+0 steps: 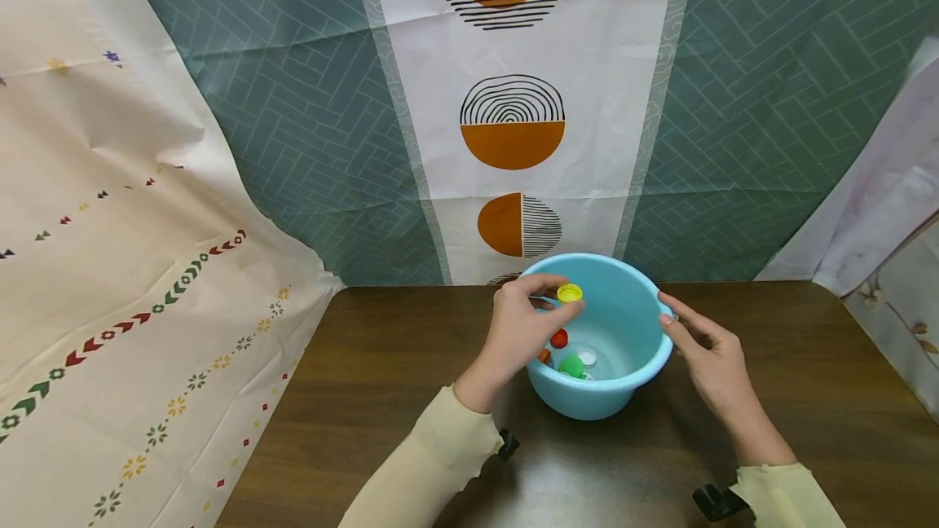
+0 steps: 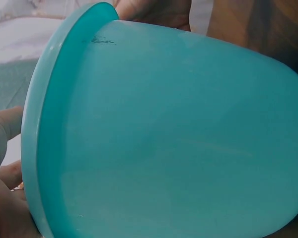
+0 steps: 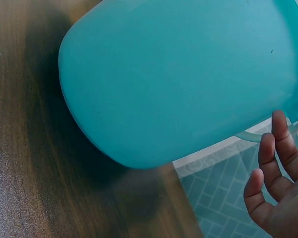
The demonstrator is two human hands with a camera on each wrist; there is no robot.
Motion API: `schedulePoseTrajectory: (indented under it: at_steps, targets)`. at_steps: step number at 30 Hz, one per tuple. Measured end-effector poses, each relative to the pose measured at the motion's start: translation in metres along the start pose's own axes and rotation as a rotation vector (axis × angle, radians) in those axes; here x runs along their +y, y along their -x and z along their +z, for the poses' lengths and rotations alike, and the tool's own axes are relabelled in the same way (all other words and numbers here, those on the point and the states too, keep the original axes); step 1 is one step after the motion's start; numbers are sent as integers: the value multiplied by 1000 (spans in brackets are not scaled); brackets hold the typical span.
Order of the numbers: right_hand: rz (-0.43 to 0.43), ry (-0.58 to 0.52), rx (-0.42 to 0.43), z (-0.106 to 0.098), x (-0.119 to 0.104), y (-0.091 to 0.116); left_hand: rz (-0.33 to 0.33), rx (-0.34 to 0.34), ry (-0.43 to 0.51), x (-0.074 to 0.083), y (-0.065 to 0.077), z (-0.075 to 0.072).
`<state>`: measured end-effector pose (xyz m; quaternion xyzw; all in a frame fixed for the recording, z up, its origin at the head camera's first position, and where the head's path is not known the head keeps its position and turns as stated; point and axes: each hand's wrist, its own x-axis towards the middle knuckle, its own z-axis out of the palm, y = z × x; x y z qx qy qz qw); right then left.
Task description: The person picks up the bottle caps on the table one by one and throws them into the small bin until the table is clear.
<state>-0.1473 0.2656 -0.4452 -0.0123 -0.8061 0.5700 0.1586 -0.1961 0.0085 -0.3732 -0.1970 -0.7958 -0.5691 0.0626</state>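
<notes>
In the head view a light blue bucket [image 1: 597, 385] is on the brown table. My left hand [image 1: 517, 320] pinches a yellow bottle cap [image 1: 570, 293] over the bucket's left side, its hollow side showing. Inside, toward the near left, lie a red piece [image 1: 559, 339], an orange piece [image 1: 544, 356], a round green piece [image 1: 571, 365] and a white cap [image 1: 587, 357]. My right hand [image 1: 707, 361] holds the bucket's right rim between thumb and fingers. The bucket wall [image 2: 164, 129] hides the cap in the left wrist view. Bent fingers [image 3: 266, 151] show beside the wall in the right wrist view.
The wooden table [image 1: 396, 365] extends to both sides of the bucket. A patterned green and white cloth [image 1: 293, 145] hangs behind its back edge. A cream printed cloth [image 1: 161, 267] drapes at the left. Part of the bucket's handle [image 3: 253, 137] shows near the right fingers.
</notes>
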Motion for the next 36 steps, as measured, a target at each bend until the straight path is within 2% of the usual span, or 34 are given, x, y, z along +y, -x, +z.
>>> schedulePoseTrajectory:
  at_steps: [6, 13, 20, 24, 29, 36]
  targets:
    - [-10, -4, -25, -3, 0, -1, -20, 35, -70, 0, 1, -1]
    - [-8, 100, -83, -13, -1, -6, 10, 109, -89, -1, -1, -7]
    - [-6, 205, -151, -28, -8, -18, 33, 171, -78, -8, -5, -22]
    - [-55, 242, -165, -36, -14, -24, 39, 214, -137, -14, -7, -35]
    - [-92, 267, -75, -45, -24, -29, 20, 264, -285, -24, -4, -54]
    - [-104, 381, 102, -62, -31, -28, 6, 273, -483, -42, 9, -75]
